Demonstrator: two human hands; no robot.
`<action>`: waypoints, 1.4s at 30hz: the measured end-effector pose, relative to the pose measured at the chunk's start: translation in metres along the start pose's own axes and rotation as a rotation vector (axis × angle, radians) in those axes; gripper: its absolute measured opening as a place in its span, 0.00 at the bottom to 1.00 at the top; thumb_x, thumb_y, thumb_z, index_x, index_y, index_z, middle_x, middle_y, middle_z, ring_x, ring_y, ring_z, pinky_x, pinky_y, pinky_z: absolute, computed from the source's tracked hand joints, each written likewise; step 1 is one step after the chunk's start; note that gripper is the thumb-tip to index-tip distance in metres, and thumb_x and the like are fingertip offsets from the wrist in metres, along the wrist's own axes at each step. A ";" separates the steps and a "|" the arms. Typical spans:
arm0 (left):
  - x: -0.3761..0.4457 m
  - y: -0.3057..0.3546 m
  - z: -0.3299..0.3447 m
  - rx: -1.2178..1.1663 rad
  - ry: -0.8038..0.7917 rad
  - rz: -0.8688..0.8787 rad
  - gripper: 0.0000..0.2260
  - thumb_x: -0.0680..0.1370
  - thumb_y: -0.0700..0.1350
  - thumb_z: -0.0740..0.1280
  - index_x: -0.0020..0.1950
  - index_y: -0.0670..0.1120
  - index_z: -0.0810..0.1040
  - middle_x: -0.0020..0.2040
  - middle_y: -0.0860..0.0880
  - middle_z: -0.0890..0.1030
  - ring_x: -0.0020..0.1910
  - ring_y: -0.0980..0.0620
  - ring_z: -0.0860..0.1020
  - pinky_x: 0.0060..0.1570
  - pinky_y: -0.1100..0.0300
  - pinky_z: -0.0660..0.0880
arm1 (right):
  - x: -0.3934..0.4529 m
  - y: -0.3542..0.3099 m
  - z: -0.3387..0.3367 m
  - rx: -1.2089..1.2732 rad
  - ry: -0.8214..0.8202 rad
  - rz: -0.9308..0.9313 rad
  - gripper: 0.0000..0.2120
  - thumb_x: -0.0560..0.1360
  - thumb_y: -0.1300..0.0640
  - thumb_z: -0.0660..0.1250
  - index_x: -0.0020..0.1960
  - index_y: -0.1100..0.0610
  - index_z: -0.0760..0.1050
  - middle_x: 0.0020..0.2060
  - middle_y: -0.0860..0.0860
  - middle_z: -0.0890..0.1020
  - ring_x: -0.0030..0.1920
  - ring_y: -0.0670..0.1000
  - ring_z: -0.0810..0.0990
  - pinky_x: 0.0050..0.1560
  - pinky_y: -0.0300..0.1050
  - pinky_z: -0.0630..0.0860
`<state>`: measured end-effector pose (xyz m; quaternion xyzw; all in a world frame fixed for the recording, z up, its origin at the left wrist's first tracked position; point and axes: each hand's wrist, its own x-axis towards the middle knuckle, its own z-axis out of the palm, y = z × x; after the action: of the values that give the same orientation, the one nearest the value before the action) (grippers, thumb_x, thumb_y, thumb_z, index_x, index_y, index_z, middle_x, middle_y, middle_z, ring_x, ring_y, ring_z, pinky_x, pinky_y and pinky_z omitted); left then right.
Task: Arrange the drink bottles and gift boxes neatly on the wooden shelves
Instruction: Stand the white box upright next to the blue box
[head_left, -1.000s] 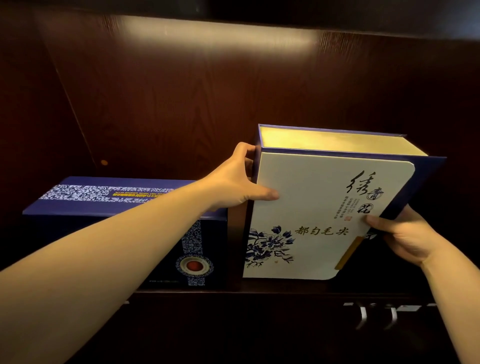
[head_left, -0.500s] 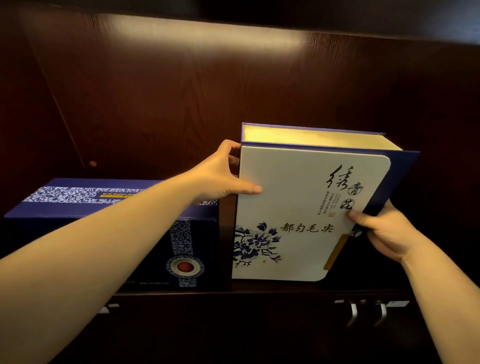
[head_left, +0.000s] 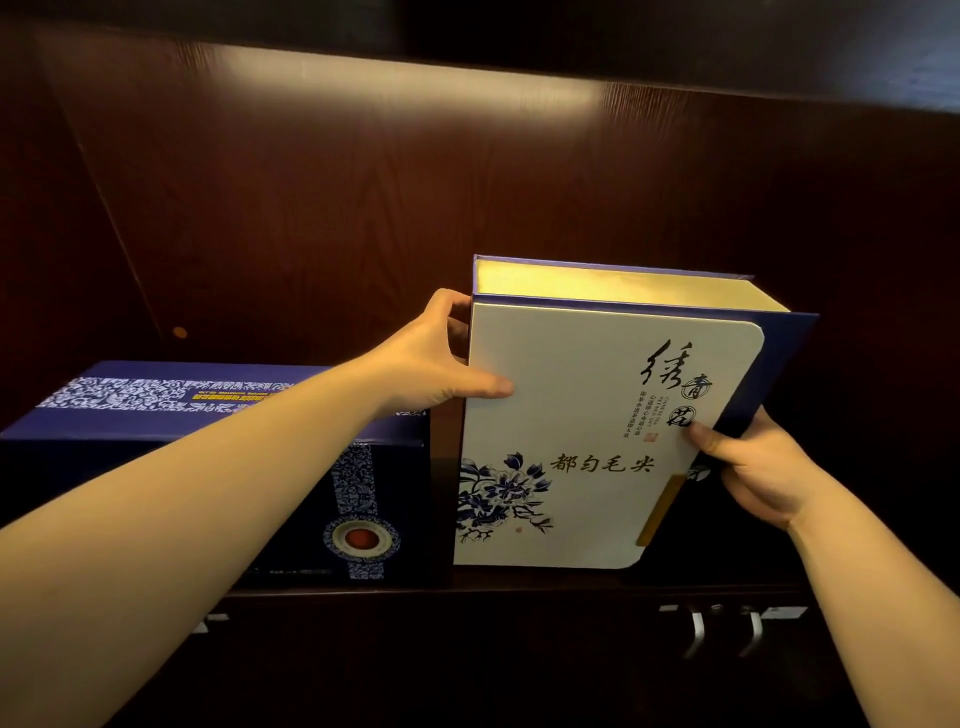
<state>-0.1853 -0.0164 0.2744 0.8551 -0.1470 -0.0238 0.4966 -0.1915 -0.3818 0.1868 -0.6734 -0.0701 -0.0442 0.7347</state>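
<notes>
Single head-worn view, wide-angle. Looked forward and slightly up into dark wooden shelf (head_left: 519, 584), close range; both forearms reached in from lower corners.

The box (head_left: 597, 441) I held had a cream face with blue flowers, black script and navy edging. The box beside it (head_left: 218, 415) was navy, banded in blue-and-white scrollwork.
</notes>
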 end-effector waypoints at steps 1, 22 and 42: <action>0.000 0.000 0.000 0.002 0.006 0.001 0.38 0.68 0.47 0.81 0.69 0.58 0.60 0.57 0.59 0.73 0.54 0.53 0.80 0.46 0.61 0.78 | 0.001 0.001 -0.001 0.001 0.005 0.000 0.41 0.63 0.58 0.80 0.73 0.57 0.69 0.60 0.54 0.84 0.64 0.56 0.80 0.54 0.44 0.83; -0.027 -0.078 -0.093 1.031 -0.397 -0.165 0.62 0.60 0.73 0.74 0.80 0.60 0.37 0.83 0.52 0.45 0.81 0.46 0.47 0.76 0.35 0.45 | -0.009 0.003 0.000 -0.094 -0.037 0.055 0.55 0.42 0.40 0.87 0.67 0.46 0.72 0.56 0.46 0.86 0.59 0.50 0.83 0.55 0.48 0.82; -0.005 -0.071 -0.059 0.970 -0.333 -0.002 0.60 0.59 0.70 0.74 0.82 0.57 0.43 0.78 0.50 0.60 0.72 0.44 0.62 0.69 0.48 0.61 | -0.011 0.010 0.006 -0.037 -0.050 0.165 0.55 0.44 0.38 0.87 0.68 0.48 0.74 0.59 0.50 0.86 0.61 0.55 0.82 0.51 0.58 0.80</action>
<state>-0.1628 0.0671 0.2429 0.9719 -0.2173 -0.0890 0.0124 -0.2011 -0.3748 0.1757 -0.6913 -0.0319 0.0319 0.7212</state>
